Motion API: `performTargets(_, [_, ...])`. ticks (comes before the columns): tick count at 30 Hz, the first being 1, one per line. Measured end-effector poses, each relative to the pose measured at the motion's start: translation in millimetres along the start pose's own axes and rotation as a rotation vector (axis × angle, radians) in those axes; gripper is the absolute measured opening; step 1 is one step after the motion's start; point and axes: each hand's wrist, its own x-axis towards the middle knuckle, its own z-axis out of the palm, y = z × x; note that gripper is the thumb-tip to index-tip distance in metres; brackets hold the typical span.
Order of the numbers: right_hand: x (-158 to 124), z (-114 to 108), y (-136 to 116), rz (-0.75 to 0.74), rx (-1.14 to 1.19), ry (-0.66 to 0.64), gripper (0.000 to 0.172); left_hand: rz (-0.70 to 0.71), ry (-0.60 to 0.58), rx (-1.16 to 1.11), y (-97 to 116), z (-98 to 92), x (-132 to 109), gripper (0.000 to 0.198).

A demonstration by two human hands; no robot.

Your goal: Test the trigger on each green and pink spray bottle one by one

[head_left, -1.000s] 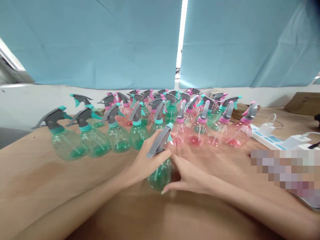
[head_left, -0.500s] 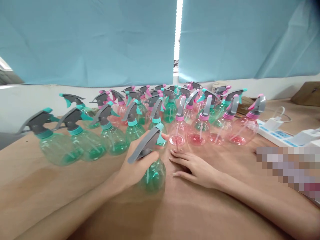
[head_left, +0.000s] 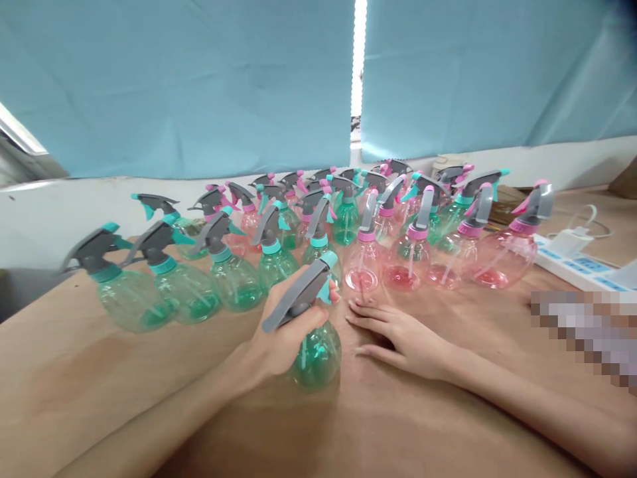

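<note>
Left hand [head_left: 283, 325]: raised above the middle of the desk [head_left: 209, 411], nearer its front edge than its far edge. Forearm slants in from the front left, running away and rightward; wrist nearly straight. Fingers clamped around the neck of a green trigger spray bottle [head_left: 318, 358], thumb across the near side, fingertips showing beyond the turquoise trigger.

Held bottle: transparent green body, grey-and-turquoise spray head, nozzle pointing away and to the right, lever back over the hand. Position: mid-desk, in front of the standing rows. Roughly upright; contact between base and desk cannot be told.

Right hand [head_left: 405, 338]: palm down, low at the desk top, just right of the held bottle and apart from it. Fingers extended leftward, slightly spread; thumb set apart on the near side. Grips nothing visible. Forearm reaches in from the front right.

Green spray bottles [head_left: 239, 282], turquoise collars: front row, from near the desk's left edge to the middle.

Pink spray bottles [head_left: 408, 265], pink collars: same row, continuing rightward; the leftmost stands just beyond the right fingertips.

Further bottles, both colours: behind, toward the far edge.

White power strip [head_left: 572, 265]: right part of the desk.
</note>
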Motion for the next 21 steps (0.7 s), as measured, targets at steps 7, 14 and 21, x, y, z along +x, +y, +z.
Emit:
performTargets(7, [-1.5,0.8,1.2,0.002,0.016,0.013,0.058,0.018,-0.009,-0.047,2.5,-0.4,1.5,0.016])
performTargets(14, [-1.2,-0.5,0.1,0.010,0.012,0.012,0.059,0.051,0.008,0.027,-4.5,2.0,2.6,0.039])
performTargets(21, [-1.0,-0.3,0.1,0.012,0.015,0.006,0.059,0.052,-0.003,0.027,-4.8,2.0,2.4,0.039])
